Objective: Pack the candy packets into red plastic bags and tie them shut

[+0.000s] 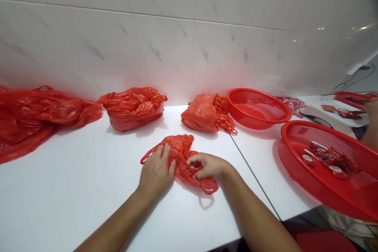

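I see the red bag [184, 143], long axis slanting near-right, beneath the spread left hand [156, 170]; the right hand [209, 165], equally close, seemingly pinches it.

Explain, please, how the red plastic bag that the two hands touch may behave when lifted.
The red plastic bag is probably floppy, since its thin film creases around the left hand and right hand. It may be light, as it lies low, though any contents are hidden. Its loose handle loop might dangle freely.
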A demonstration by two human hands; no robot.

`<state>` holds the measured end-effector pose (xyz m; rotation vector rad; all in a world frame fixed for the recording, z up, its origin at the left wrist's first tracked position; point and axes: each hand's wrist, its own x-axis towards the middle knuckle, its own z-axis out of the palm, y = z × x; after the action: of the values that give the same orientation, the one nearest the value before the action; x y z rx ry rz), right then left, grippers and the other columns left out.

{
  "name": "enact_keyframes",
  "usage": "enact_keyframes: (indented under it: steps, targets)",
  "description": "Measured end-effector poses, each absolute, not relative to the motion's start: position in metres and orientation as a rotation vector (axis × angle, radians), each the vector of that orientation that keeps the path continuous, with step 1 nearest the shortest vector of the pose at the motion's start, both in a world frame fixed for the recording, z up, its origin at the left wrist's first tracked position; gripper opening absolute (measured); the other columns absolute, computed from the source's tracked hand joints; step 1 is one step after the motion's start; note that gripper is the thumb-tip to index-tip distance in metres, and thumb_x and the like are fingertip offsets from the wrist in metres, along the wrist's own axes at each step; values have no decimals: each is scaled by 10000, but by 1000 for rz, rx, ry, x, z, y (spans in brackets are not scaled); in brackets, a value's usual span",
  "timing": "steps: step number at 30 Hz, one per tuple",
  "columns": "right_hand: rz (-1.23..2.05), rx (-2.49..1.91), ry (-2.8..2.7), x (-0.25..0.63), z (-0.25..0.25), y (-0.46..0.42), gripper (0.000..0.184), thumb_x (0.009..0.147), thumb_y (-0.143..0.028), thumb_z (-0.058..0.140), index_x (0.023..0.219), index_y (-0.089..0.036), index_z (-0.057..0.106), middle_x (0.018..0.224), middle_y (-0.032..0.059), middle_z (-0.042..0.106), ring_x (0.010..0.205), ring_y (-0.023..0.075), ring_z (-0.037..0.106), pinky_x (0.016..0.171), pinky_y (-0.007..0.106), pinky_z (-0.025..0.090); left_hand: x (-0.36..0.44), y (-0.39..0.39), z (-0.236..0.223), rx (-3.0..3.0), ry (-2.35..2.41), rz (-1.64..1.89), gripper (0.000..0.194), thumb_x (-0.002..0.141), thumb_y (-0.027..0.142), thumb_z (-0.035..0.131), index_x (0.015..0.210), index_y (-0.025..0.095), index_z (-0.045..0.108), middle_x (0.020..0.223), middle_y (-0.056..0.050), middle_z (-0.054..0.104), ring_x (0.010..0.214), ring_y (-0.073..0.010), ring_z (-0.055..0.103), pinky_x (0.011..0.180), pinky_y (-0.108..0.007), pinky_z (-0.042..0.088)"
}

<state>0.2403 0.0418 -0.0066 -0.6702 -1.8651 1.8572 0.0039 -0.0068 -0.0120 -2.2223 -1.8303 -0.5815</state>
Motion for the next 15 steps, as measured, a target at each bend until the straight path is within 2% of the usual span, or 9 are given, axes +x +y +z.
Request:
enact_keyframes:
  steps: [2,4,7,9,12,13,15]
  targets:
    - [1681,-752,-1597,242,-7,48,310,692,-180,728,1000,-212,725,939,7,694,835,166,639,738,261,509,-2,-5,-7,-2177,-1978,-328,569,995,440,503,1472,130,529,1358,-229,648,1123,-391,672,916,-492,515]
    - [1389,-933,-1280,248,-9,59,346,710,-259,760,1048,-211,698,1012,39,694,864,182,654,760,289,540,-9,-3,0,-2161,-2094,-179,616,971,483,520,1473,126,530,1251,-222,700,1070,-401,689,877,-489,504]
    - [948,-1177,-999,262,-8,70,401,742,-342,768,1100,-197,660,1040,76,671,835,194,645,755,339,566,-15,-3,11,-2180,-2133,-156,647,929,486,557,1475,139,536,1107,-193,741,1048,-406,685,870,-487,478]
    - [579,-1220,-1018,265,-2,66,320,823,-335,712,1105,-195,656,1068,107,665,882,220,648,795,389,578,-13,-7,14,-2199,-2089,-182,677,903,459,584,1496,139,526,1115,-190,747,1100,-414,663,911,-498,454]
    - [1,-947,-1328,245,12,34,186,894,-209,636,1074,-238,671,1046,113,662,975,256,655,857,437,584,-2,-18,12,-2235,-2040,-169,666,886,393,596,1492,122,543,1094,-188,763,1112,-412,658,938,-503,430]
    - [-80,-769,-1503,231,15,20,216,885,-154,630,1068,-259,672,1024,103,667,968,253,661,844,425,591,2,-22,9,-2246,-2036,-154,646,888,365,592,1483,116,555,1064,-188,769,1095,-412,665,932,-504,427]
    - [-32,-380,-1914,197,15,-7,231,876,-104,611,1021,-270,679,966,72,683,884,218,657,804,368,601,10,-29,4,-2269,-2045,-152,591,896,300,580,1461,126,586,1017,-179,778,1070,-408,677,930,-512,420]
